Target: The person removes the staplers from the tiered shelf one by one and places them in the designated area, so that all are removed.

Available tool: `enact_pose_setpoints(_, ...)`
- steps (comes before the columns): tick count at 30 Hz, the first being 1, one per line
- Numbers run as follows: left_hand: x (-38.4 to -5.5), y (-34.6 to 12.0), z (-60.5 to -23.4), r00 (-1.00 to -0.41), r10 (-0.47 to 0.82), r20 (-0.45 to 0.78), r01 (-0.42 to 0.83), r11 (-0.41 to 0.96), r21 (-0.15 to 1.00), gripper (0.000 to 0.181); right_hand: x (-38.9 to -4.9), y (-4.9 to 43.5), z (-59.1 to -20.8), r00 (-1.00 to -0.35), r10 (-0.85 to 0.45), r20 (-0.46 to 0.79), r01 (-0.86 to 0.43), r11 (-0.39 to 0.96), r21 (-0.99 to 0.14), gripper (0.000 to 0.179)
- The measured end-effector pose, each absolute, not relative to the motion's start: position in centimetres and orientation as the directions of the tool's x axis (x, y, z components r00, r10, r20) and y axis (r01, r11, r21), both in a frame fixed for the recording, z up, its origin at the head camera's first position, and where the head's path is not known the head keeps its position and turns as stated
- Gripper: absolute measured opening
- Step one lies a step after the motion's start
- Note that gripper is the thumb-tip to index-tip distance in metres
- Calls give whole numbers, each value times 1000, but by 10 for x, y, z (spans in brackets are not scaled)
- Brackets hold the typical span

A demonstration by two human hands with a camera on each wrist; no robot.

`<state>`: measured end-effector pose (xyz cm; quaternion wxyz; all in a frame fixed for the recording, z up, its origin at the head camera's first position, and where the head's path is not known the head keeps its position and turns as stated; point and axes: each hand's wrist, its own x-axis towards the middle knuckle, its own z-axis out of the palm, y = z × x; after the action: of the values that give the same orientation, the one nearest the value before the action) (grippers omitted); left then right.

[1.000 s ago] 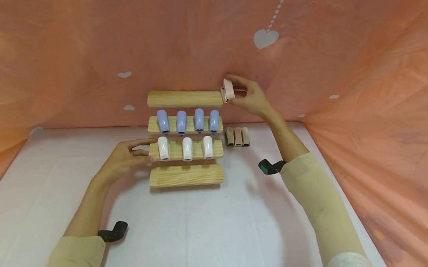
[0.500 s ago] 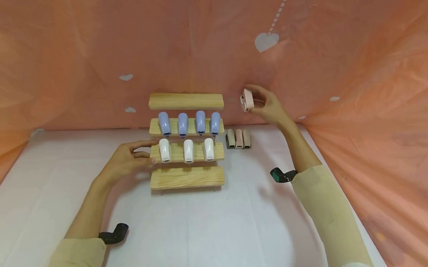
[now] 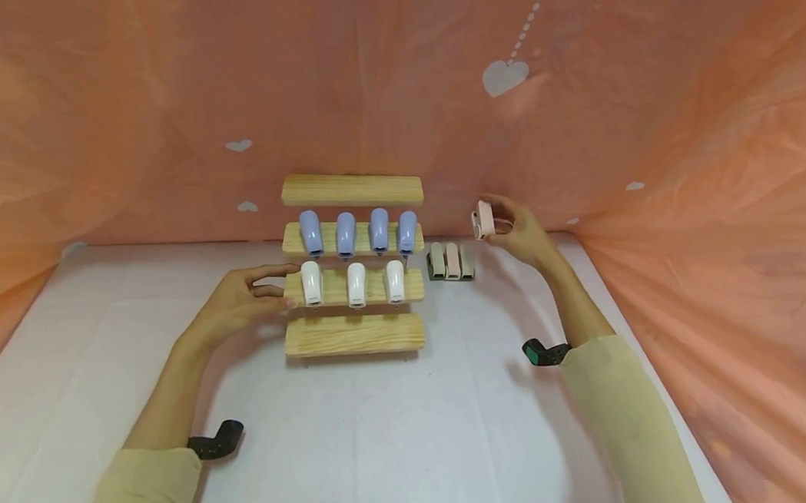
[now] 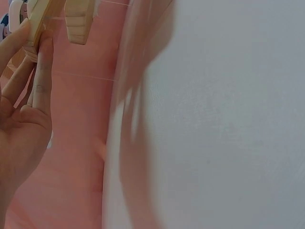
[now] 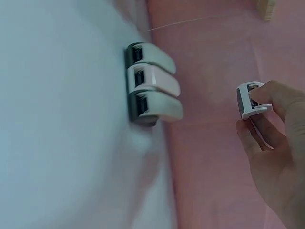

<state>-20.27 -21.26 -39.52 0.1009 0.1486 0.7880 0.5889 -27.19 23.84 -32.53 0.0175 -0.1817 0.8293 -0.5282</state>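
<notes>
Near the left end of the wooden rack [image 3: 354, 336], the left hand [image 3: 236, 302] pinches one shelf between thumb and fingers; a careless tug could jolt the rack and tip off its white staplers [image 3: 356, 285]. Right of the rack, three small staplers [image 3: 453, 261] sit side by side — a brush of the fingers might skew that row. Beyond them, farther right of the rack, the right hand [image 3: 525, 236] pinches a pale pink stapler [image 3: 486, 219] in midair — too light a hold could let it slip. The right wrist view reveals the thumb tip at its dark opening, hidden from the head view, which alone shows the rack whole.
</notes>
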Motion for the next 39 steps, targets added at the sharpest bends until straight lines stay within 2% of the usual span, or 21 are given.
enact_pose_setpoints(11, -202, -213, -397, -943, 332, -24, 88, 318, 944, 60, -277, 258, -361, -939, -312, 146, -277, 431, -859, 66)
enact_pose_setpoints(20, -204, -211, -397, -933, 360, 5, 115, 285, 951, 59, -281, 277, -397, -950, -292, 108, -238, 457, -857, 69)
enact_pose_setpoints(33, -204, -214, -400, -937, 349, 2, 105, 275, 956, 61, -273, 273, -408, -955, -297, -17, -148, 523, -839, 69)
enact_pose_setpoints(39, -205, -214, -398, -936, 352, 14, 122, 285, 951, 59, -282, 279, -426, -962, -274, -10, -143, 535, -832, 71)
